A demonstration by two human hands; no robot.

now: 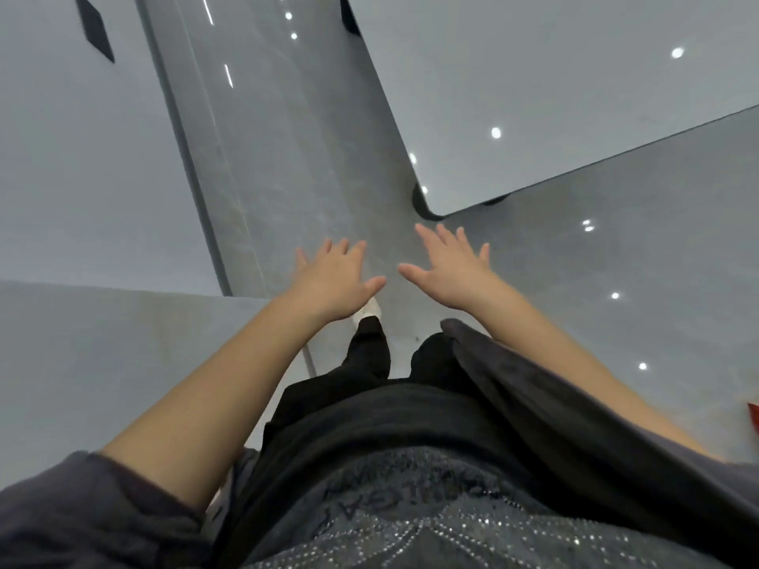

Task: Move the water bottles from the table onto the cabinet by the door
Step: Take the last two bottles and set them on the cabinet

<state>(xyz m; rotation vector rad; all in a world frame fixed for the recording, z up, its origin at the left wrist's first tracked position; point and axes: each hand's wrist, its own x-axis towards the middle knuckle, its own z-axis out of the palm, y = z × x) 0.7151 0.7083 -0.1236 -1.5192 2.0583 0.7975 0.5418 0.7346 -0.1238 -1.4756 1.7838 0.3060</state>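
No water bottle is in view. My left hand (334, 279) and my right hand (449, 266) are stretched out in front of me over the glossy grey floor (312, 166), palms down, fingers spread, holding nothing. A grey tabletop (554, 88) with a rounded corner fills the upper right, its corner just beyond my right hand. Another pale grey surface (78, 158) runs along the left, and a lower grey slab (102, 355) lies under my left forearm. I cannot tell which of these is the cabinet.
A narrow aisle of floor runs between the left surface and the table. My black-trousered legs and a white shoe (369, 310) stand in it. A dark table leg (421, 201) sits under the table corner. A small red object (753, 416) shows at the right edge.
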